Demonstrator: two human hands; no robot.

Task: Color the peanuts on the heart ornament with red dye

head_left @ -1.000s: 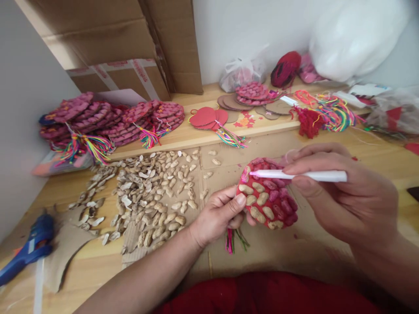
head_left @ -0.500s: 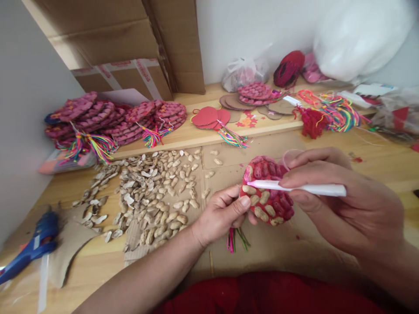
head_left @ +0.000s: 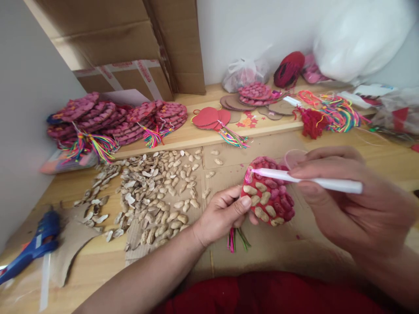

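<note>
My left hand (head_left: 225,209) grips the left edge of a red disc covered with peanut shells (head_left: 266,196), its thumb on the front. Shells on the disc's right and top are pink; those at the lower left are still plain tan. A tassel (head_left: 237,240) hangs below the disc. Pinched in my right hand (head_left: 356,200) is a white marker (head_left: 334,184), its pink tip on a partly coloured shell at the upper left. Behind the right fingers shows a round, clear pinkish rim (head_left: 293,159); what it belongs to is hidden.
Peanut shells (head_left: 163,192) spread over cardboard at left, beside a blue glue gun (head_left: 42,240). On the raised board lie stacks of pink shell discs (head_left: 111,117), red discs (head_left: 207,118) and colourful cords (head_left: 340,113). A cardboard box (head_left: 121,78) stands behind.
My right hand has drawn the marker up and right, its tip shifting from beside a tan shell to the pink one above. The left hand holds the disc in the same place.
</note>
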